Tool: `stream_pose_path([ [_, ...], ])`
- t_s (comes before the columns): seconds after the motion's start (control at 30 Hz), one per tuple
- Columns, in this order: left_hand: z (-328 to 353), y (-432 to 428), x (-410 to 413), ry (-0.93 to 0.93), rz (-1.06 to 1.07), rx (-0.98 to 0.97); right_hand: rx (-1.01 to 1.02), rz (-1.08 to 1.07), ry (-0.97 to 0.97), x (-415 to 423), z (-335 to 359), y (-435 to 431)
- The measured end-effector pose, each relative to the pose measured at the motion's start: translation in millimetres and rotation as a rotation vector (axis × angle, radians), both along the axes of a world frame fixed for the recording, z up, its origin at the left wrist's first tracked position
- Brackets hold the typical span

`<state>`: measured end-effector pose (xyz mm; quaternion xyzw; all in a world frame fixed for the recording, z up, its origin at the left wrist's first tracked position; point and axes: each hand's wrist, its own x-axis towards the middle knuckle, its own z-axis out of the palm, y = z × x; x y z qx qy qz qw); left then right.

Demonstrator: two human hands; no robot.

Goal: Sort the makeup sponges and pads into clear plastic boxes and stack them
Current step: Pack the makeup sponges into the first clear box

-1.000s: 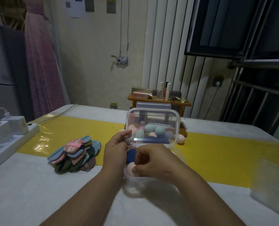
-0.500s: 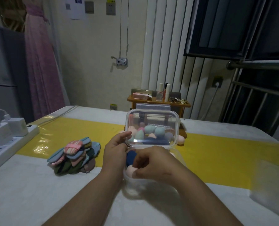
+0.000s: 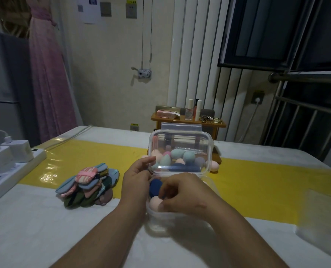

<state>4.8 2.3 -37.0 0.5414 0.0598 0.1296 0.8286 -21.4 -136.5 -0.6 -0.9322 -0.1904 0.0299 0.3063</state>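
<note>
**Desk** [image 3: 44, 229]: white top, carrying every item below. A glossy yellow band [image 3: 257, 180] is running across it from side to side.

**Power strip** [image 3: 12, 171]: white, lying along the desk's left edge. Two white chargers [image 3: 18, 149] are sitting plugged into it.

**Clear plastic box** [image 3: 160, 223]: the base is standing at the near centre of the desk, straddling the band's near border. Its lid [image 3: 180, 138] is standing upright at the far rim.

**Pile of pads** [image 3: 87, 186]: flat cloth pads in blue, green, pink and mauve. They are lying heaped to the left of the box, well apart from it.

**Right hand** [image 3: 184, 194]: hanging over the box's open mouth with fingers curling down inside. The grip is narrow and the fingertips are touching the navy sponge. Whether they are pinching it I cannot tell.

**Left hand** [image 3: 136, 182]: lying against the box's left side. The grip is holding the lid's lower left edge, with the index finger lying across its front.

**Teal sponges** [image 3: 177, 153]: two are showing through the lid, among pink and mauve ones.

**Navy sponge** [image 3: 155, 187]: sitting inside the box by its left wall.

**Pink sponge** [image 3: 154, 203]: sitting inside the box, touching the navy sponge on its near side.

**Peach sponge** [image 3: 214, 165]: lying on the yellow band, just right of the lid.
</note>
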Motion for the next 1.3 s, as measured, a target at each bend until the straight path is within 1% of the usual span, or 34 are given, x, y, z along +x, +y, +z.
stream_pose_path([
  [0.3, 2.2, -0.5, -1.6, 0.0, -0.013, -0.001, -0.003, -0.041, -0.002, -1.0, 3.3, 0.0],
  [0.5, 0.9, 0.4, -0.9, 0.008, -0.009, 0.011, 0.041, -0.063, -0.006, -0.7, 2.0, -1.2],
  [0.6, 0.9, 0.5, -1.5, 0.012, -0.019, -0.009, 0.145, -0.089, -0.081, -0.2, 1.0, -4.5],
  [0.8, 3.7, 5.4, -1.4, 0.027, -0.006, -0.015, 0.443, -0.221, -0.286, 9.6, 0.6, -34.5],
  [0.9, 5.5, 9.6, -2.2, 0.033, 0.008, -0.033, 0.6, -0.326, -0.347, 15.6, -2.0, -51.5],
  [1.0, 7.5, 13.5, -3.1, 0.041, 0.025, -0.036, 0.666, -0.381, -0.353, 20.8, -3.5, -65.6],
  [1.07, 7.7, 16.3, -2.4, 0.05, 0.032, -0.039, 0.672, -0.418, -0.344, 26.1, -8.4, -73.4],
  [1.17, 7.5, 20.1, -1.2, 0.076, 0.048, -0.028, 0.611, -0.498, -0.319, 36.1, -20.7, -80.6],
  [1.3, 9.8, 24.3, -1.4, 0.085, 0.066, -0.025, 0.493, -0.493, -0.24, 44.3, -36.1, -81.3],
])
